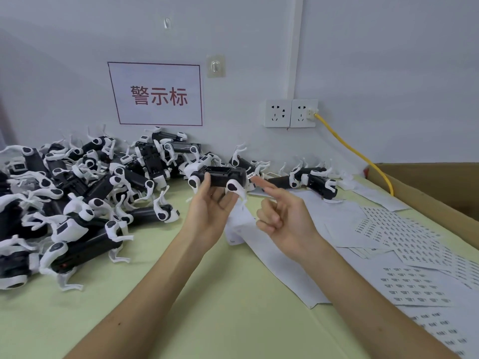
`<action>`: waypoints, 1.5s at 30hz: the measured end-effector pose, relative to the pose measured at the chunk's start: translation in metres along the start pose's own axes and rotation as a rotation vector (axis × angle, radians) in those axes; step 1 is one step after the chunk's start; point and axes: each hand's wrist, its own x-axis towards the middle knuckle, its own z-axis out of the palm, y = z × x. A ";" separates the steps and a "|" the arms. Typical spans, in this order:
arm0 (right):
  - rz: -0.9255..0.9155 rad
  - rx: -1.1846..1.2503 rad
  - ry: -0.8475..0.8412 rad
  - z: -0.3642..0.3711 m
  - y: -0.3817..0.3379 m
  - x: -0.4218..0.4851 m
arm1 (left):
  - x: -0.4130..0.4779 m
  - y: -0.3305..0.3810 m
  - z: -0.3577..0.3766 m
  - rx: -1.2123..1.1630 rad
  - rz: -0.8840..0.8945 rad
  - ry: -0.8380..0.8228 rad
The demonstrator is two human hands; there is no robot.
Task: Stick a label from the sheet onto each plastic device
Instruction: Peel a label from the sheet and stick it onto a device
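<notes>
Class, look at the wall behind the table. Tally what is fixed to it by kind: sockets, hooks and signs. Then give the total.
Sockets: 2
Hooks: 2
Signs: 1
Total: 5

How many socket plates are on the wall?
2. The left socket plate is beside the right socket plate, which holds the yellow cable's plug. None seems hidden.
</notes>
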 end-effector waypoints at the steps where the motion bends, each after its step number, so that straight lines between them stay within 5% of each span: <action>1: 0.024 0.019 -0.029 0.002 0.004 -0.002 | 0.000 -0.001 -0.001 -0.001 0.008 0.000; 8: 0.148 0.017 -0.109 0.012 0.024 -0.006 | -0.006 -0.010 -0.001 -0.019 -0.031 0.057; 45: 0.176 0.205 -0.082 0.011 0.027 -0.008 | -0.013 -0.018 0.005 0.103 -0.156 -0.010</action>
